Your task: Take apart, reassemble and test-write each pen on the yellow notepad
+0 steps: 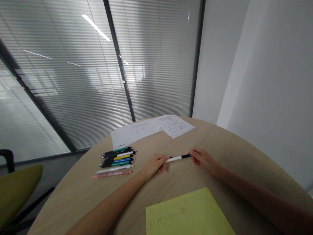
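Between my two hands a white pen with a black grip section (176, 158) is held level, just above the table. My left hand (156, 164) pinches its white end between thumb and fingers. At the black end, the fingertips of my right hand (198, 157) are closed on it. Left of my left hand lies a row of several pens (118, 160), side by side, with black, green, yellow and blue barrels. Nearest me in that row are a clear-white pen (114, 169) and a pink pen (111, 174).
Printed white sheets (137, 132) lie at the far side of the round wooden table (232, 147). A yellow paper (186, 215) with faint writing is at the near edge. To the left stands a green chair (21, 182). A glass partition with blinds (156, 65) rises behind.
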